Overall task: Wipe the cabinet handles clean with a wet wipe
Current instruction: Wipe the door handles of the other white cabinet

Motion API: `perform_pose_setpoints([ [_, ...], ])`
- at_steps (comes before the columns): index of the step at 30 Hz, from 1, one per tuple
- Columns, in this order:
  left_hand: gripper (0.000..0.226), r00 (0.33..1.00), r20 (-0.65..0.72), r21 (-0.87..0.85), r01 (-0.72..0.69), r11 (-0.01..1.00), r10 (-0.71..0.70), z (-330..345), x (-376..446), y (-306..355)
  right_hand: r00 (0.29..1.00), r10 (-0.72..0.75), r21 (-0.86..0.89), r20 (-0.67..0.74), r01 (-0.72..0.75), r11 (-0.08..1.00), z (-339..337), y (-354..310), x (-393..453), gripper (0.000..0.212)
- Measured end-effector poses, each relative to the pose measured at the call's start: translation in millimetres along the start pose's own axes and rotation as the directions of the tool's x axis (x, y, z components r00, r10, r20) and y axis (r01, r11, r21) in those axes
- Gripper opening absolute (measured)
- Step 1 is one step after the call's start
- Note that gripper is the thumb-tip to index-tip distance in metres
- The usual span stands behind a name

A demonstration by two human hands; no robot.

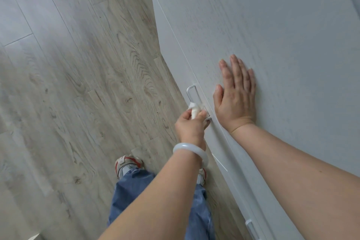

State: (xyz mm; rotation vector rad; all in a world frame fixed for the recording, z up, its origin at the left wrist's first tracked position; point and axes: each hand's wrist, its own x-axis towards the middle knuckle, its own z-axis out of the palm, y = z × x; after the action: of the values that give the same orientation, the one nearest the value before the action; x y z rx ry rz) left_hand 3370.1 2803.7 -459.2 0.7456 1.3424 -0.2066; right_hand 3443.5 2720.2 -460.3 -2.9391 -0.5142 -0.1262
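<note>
Head view: grey wood-grain floor [78, 76] is filling the left of the scene; white cabinet [272, 35] is occupying the right, seen from above. Right hand [236, 97] is lying flat on the cabinet top, fingers spread slightly, palm down, near the front edge. Left hand [191, 124] is pinching a folded white wet wipe [194, 110] against the metal handle [194, 99] on the cabinet front, just below the top edge; the handle's far end is showing bare. White bangle [191, 152] is sitting on the left wrist. Second handle [251, 228] is showing nearer, lower right. Blue jeans [161, 200] and sneaker [127, 163] are showing below.
</note>
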Motion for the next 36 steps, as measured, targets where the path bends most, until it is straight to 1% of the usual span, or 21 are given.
perform_pose_setpoints([
  [2,0.021,1.000,0.025,0.020,-0.002,1.000,0.001,1.6,5.2,9.9,1.000,-0.002,-0.002,-0.004,0.002,1.000,-0.5,0.2,0.5,0.061],
  [5,0.025,0.996,0.032,0.084,-0.082,0.993,0.079,0.8,19.3,36.5,1.000,-0.005,-0.003,-0.001,0.005,1.000,-0.7,0.2,0.3,0.061],
  [8,0.035,0.993,0.016,0.075,-0.119,0.990,0.118,1.4,18.9,28.5,1.000,-0.002,-0.007,0.002,0.002,1.000,-0.5,0.0,0.1,0.061],
  [10,0.035,0.994,0.024,0.050,-0.109,0.993,0.108,0.4,11.8,0.6,1.000,0.003,-0.008,0.004,-0.003,1.000,-0.5,0.5,0.6,0.061],
  [13,0.031,0.994,0.046,-0.052,-0.093,0.994,0.095,-4.7,4.6,-25.2,1.000,0.001,-0.009,0.011,-0.001,1.000,-0.2,0.6,0.5,0.061],
  [17,0.025,0.998,0.050,-0.071,-0.033,0.997,0.037,-5.1,3.5,-31.6,1.000,-0.003,-0.012,0.012,0.003,1.000,-0.6,0.6,-0.2,0.060],
  [19,0.020,0.996,0.085,-0.052,0.013,0.999,-0.009,-5.2,5.1,-26.7,1.000,-0.002,-0.016,0.014,0.002,1.000,-1.2,0.7,0.2,0.060],
  [20,0.016,0.990,0.132,-0.032,0.052,0.998,-0.048,-7.1,8.0,-20.7,1.000,-0.002,-0.017,0.013,0.002,1.000,-1.3,0.6,0.5,0.060],
  [22,0.013,0.957,0.259,0.026,0.129,0.991,-0.131,-12.7,16.1,-3.8,1.000,-0.001,-0.017,0.013,0.002,1.000,-1.1,0.3,0.6,0.060],
  [23,0.014,0.936,0.311,0.081,0.145,0.986,-0.163,-16.5,20.1,4.5,1.000,-0.001,-0.015,0.014,0.001,1.000,-1.2,0.0,0.5,0.060],
  [26,0.010,0.884,0.411,0.240,0.130,0.962,-0.222,-25.8,22.7,20.5,1.000,0.005,-0.004,0.020,-0.005,1.000,-1.6,-0.5,-0.1,0.060],
  [29,0.008,0.854,0.461,0.286,0.114,0.951,-0.241,-30.6,24.7,25.7,1.000,0.008,0.000,0.019,-0.008,1.000,-1.8,0.4,-0.4,0.060],
  [31,0.007,0.842,0.480,0.364,0.065,0.929,-0.247,-31.8,30.8,31.0,1.000,0.010,-0.005,0.023,-0.010,1.000,-1.5,0.0,-0.5,0.060],
  [34,0.017,0.835,0.482,0.534,-0.039,0.844,-0.266,-31.3,41.0,46.0,1.000,0.006,-0.008,0.024,-0.006,1.000,-1.0,-0.2,0.0,0.059],
  [36,0.015,0.841,0.471,0.613,-0.093,0.785,-0.268,-30.6,44.3,58.4,1.000,0.007,-0.004,0.026,-0.007,1.000,-1.0,0.4,0.1,0.059],
])
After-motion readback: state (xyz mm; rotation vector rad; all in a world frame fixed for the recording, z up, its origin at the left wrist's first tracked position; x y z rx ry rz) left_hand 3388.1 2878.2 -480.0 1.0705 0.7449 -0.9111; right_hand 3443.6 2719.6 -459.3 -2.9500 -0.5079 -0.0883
